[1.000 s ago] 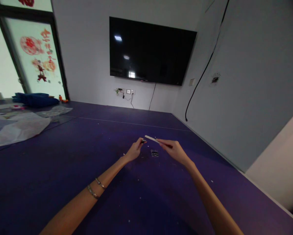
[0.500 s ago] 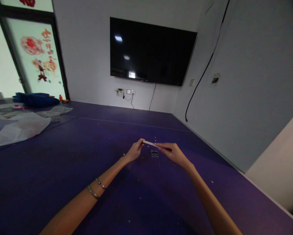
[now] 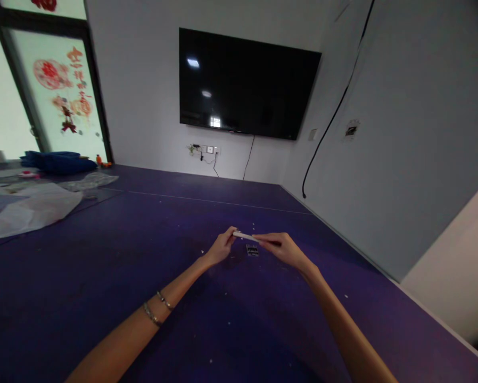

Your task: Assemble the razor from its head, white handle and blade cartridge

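Observation:
A thin white flat piece, seen nearly edge-on, is held between my two hands above the purple surface. My left hand is closed on its left end, thumb on top. My right hand pinches the right end, with the fingers stretched along it. What kind of piece it is, I cannot make out. Just below it, a small dark rectangular thing with light markings lies on the surface, nearer to my right hand. Tiny white scraps are scattered around.
Clear plastic sheeting and a white bag lie at the left, with a folded blue cloth behind. A television hangs on the wall ahead. From the right wall a black cable dangles.
The white piece has tilted slightly, so a little more of its face shows at the left end. Both hands stay almost in place.

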A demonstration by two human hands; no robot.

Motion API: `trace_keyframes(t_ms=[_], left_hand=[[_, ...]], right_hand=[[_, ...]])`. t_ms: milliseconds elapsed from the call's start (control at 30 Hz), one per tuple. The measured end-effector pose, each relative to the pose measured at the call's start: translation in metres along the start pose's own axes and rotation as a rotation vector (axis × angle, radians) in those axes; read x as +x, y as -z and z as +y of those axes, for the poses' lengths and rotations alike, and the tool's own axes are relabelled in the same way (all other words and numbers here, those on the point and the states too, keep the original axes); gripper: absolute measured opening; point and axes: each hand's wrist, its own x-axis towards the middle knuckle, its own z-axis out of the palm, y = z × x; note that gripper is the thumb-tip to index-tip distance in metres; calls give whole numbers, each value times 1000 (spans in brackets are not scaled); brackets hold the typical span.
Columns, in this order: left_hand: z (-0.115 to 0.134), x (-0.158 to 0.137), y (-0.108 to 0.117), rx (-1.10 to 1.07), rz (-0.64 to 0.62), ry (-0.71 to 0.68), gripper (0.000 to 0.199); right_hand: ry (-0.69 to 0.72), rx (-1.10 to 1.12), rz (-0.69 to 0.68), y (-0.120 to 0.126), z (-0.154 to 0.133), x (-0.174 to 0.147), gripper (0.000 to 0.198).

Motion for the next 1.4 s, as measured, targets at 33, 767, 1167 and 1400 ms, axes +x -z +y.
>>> trace_keyframes(t_ms=[33, 767, 1167, 1400], left_hand=[[0, 0, 0, -4, 0, 2, 21], [9, -1, 0, -51, -20, 27, 22], [16, -1, 0, -58, -48, 51, 21], [15, -1, -3, -46, -52, 42, 20]], right_hand=[[-2, 0, -2, 0, -1, 0, 28], [-32, 21, 16, 12, 2, -4, 29], [-77, 63, -42, 11, 2, -4, 29], [-48, 57, -36, 12, -2, 0, 29]])
